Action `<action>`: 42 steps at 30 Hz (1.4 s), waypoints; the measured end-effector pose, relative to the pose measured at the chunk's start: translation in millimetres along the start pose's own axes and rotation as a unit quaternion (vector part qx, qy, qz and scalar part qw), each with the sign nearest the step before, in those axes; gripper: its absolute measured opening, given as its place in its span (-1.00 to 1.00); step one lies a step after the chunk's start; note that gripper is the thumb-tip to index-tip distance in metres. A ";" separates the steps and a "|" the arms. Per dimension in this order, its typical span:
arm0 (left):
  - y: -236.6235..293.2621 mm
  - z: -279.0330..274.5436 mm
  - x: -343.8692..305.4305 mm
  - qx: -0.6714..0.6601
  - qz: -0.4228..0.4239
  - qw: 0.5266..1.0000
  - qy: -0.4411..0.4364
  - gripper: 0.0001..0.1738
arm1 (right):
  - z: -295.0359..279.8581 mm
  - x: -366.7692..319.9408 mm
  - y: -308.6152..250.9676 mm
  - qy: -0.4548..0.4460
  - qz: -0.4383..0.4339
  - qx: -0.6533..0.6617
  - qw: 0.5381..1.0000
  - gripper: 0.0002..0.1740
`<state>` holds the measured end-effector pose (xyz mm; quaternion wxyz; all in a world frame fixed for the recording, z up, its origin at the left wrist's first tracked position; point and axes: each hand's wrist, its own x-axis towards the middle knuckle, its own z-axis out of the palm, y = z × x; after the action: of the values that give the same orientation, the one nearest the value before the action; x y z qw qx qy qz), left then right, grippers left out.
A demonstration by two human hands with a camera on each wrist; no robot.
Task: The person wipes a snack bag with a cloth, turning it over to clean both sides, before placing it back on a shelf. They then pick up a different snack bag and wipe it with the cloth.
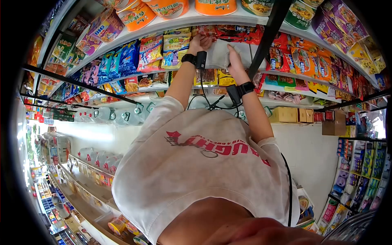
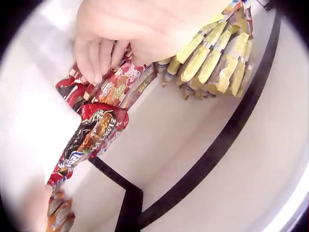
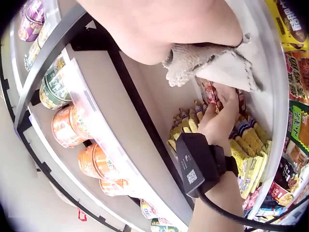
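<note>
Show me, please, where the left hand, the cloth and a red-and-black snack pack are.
Left hand (image 2: pixel 140 21): left wrist view, back of the hand.
Cloth (image 3: pixel 181 60): right wrist view, bunched, rough part.
Red-and-black snack pack (image 2: pixel 99 133): left wrist view, printed front.

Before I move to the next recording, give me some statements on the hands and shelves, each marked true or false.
1. The left hand touches red packets. True.
2. The right hand is empty. False: it has a pale cloth.
3. Yellow packets lie beside the red ones. True.
4. Orange tubs stand on a shelf below the hands. False: their shelf is above.
5. Both wrists carry strapped-on devices. True.
</note>
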<state>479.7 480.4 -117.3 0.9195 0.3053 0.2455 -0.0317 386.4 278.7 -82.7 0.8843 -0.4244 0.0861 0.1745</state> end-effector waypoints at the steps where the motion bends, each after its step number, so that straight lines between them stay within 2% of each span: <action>1: 2.0 1.4 0.1 0.017 0.009 1.000 0.002 -0.67 | -0.8 -0.1 -1.3 0.001 0.002 0.004 1.000 -0.61; 5: 3.4 6.3 -3.3 0.074 0.028 0.997 0.019 -0.69 | -4.7 -5.3 -5.7 -0.023 0.020 -0.014 0.999 -0.57; 8: -6.0 2.8 2.3 0.037 0.035 0.999 0.011 -0.69 | -10.1 11.7 5.4 -0.026 -0.009 -0.033 0.999 -0.57; 11: -15.7 9.7 -20.9 0.037 0.062 0.997 0.013 -0.69 | -6.5 14.5 7.7 -0.034 -0.015 -0.072 0.997 -0.54; 14: -20.8 5.3 -35.8 0.044 0.085 0.995 0.010 -0.73 | -11.8 46.0 24.2 -0.073 -0.005 -0.065 0.995 -0.49; 18: -24.8 -8.8 -49.4 0.078 0.145 0.986 -0.029 -0.76 | 3.8 55.4 22.5 -0.040 0.001 -0.060 0.997 -0.53; 20: -27.9 6.4 -88.5 0.117 0.164 0.979 -0.021 -0.77 | 10.4 57.6 16.7 -0.057 0.032 -0.036 0.997 -0.47; 23: -32.7 12.6 -125.9 0.177 0.182 0.967 -0.015 -0.79 | 24.1 35.7 1.1 -0.099 0.001 -0.032 0.995 -0.42; 24: -32.8 12.1 -133.8 0.202 0.185 0.962 -0.008 -0.79 | 30.4 23.0 -8.6 -0.120 0.011 -0.017 0.993 -0.42; 27: -35.8 8.5 -157.2 0.273 0.190 0.943 -0.002 -0.74 | 35.1 21.3 -4.1 -0.147 -0.041 0.000 0.988 -0.49; 29: -32.2 1.8 -173.0 0.330 0.171 0.928 -0.018 -0.70 | 24.9 21.2 6.2 -0.057 -0.049 -0.108 0.991 -0.54; 30: -27.3 -9.6 -172.4 0.345 0.112 0.930 -0.063 -0.65 | 20.1 21.2 9.2 -0.010 -0.053 -0.162 0.985 -0.56; 31: -23.3 -5.7 -185.0 0.371 0.115 0.920 -0.047 -0.62 | 20.6 12.3 5.4 -0.006 -0.076 -0.183 0.980 -0.58; 33: -19.6 -0.5 -211.0 0.420 0.119 0.899 -0.018 -0.57 | 16.6 -6.5 -2.7 0.004 -0.121 -0.227 0.966 -0.61; 34: -15.8 -12.5 -210.4 0.422 0.142 0.895 -0.041 -0.58 | 10.8 -6.3 0.3 0.010 -0.179 -0.273 0.945 -0.62; 37: -29.3 -9.6 -204.7 0.393 0.369 0.842 0.016 -0.60 | 10.5 -41.9 -14.8 -0.015 -0.244 -0.372 0.896 -0.64; 38: -28.5 -5.5 -210.7 0.420 0.357 0.834 0.012 -0.42 | 10.4 -54.0 -18.5 -0.031 -0.253 -0.441 0.861 -0.67; 40: -35.9 5.1 -208.7 0.254 0.280 0.926 -0.009 -0.30 | 6.7 -73.5 -14.8 -0.097 -0.195 -0.521 0.826 -0.64; 41: -34.9 8.6 -208.4 0.167 0.238 0.957 -0.020 -0.24 | 7.0 -83.2 -12.3 -0.129 -0.166 -0.556 0.804 -0.62; 42: -28.1 14.0 -219.2 0.127 0.182 0.969 -0.107 -0.15 | 17.9 -96.2 -7.1 -0.196 -0.277 -0.541 0.769 -0.54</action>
<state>287.5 429.5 -19.8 0.8844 0.4540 0.0802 0.0732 300.3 265.9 -37.4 0.5158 -0.7949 -0.3189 0.0193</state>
